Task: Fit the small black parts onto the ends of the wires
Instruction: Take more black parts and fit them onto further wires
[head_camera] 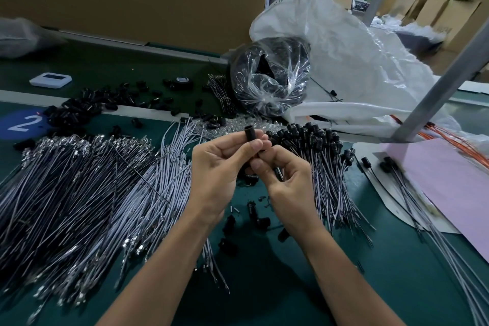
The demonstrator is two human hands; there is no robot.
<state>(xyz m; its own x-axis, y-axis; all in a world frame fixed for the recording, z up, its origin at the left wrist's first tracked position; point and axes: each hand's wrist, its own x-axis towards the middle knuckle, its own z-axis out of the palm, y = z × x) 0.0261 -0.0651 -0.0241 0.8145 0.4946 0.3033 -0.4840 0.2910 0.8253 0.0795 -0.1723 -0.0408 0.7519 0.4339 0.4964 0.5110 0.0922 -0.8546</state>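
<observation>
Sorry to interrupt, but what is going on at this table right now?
A person holds one black part in both hands: the left hand pinches it and the right hand grips its lower end. Whether a wire is in it cannot be seen. Uncapped wires lie left, capped wires right.

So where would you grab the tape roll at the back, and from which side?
The outer rim, from above. The tape roll lies flat with its hole facing up, so a pinch across the ring should hold. Black parts sit close on its left, so coming in sideways looks awkward.
</observation>
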